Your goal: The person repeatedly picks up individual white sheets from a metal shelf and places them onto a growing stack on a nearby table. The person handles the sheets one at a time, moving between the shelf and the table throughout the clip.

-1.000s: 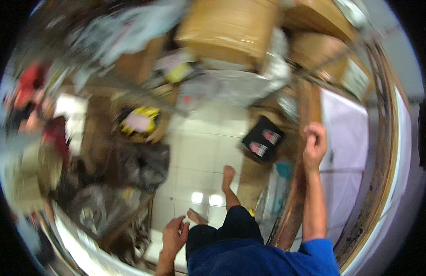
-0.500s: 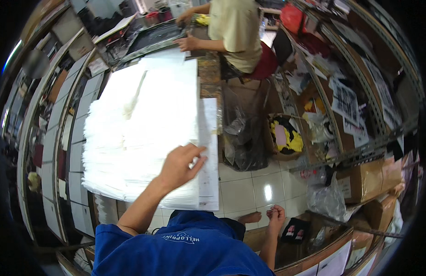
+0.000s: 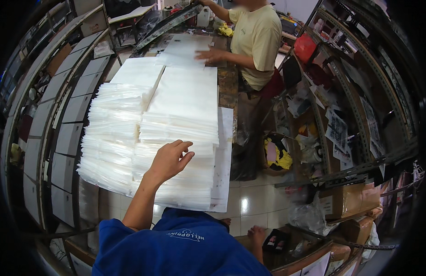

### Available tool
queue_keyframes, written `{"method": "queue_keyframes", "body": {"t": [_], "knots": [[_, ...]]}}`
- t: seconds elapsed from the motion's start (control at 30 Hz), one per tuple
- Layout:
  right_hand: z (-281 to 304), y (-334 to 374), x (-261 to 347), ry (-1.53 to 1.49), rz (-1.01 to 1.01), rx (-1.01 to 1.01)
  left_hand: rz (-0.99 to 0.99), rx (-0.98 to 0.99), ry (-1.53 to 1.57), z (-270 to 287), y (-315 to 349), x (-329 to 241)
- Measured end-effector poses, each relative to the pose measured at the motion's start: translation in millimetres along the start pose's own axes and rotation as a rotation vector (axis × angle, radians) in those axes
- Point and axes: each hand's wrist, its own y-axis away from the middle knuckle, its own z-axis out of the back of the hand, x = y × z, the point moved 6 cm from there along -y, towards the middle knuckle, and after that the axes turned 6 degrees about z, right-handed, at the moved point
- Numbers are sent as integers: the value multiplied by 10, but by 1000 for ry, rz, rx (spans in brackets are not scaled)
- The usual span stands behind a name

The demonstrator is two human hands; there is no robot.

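Two side-by-side stacks of thin, white, translucent sheets [image 3: 183,99] cover the near part of the table, their edges layered and ruffled. Over the front of the right-hand stack is my left hand [image 3: 169,163], thumb and fingers apart, nothing in it. Whether it touches the top layers I cannot tell. My right hand [image 3: 256,235] hangs low beside my body, away from the table, its fingers loosely bent and no object visible in them. Across the table a co-worker's hand [image 3: 212,56] is at a loose white sheet [image 3: 183,44], while their other hand holds up a dark flat frame [image 3: 169,25].
A white paper [image 3: 223,156] sticks out under the stacks' right side. Metal shelves [image 3: 346,87] with papers and bags stand on the right, racks of grey-white panels [image 3: 68,138] on the left. Low at right are a box of yellow and black cloth [image 3: 277,154] and cardboard boxes [image 3: 353,200].
The co-worker has tilted the dark frame up from the table, and their nearer hand is at the loose sheet. My right hand has dropped lower; my left stays over the stack. The view has shifted.
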Motion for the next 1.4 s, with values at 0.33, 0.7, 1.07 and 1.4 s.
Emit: {"method": "queue_keyframes", "body": {"t": [0.33,0.7,1.07,1.4], "knots": [[143,953,-425,242,-135,-177,-53,-175,-3,298,-191,134],[48,704,-564,77,-11,-80,-80,-480,-484,655,-1291,1017],[246,1110,-1063,157,-129,-192,-221,-172,-949,189,-2264,1983],[-1566,815,1638,-2,358,-228,-580,-45,-645,-557,-1582,-33]]}}
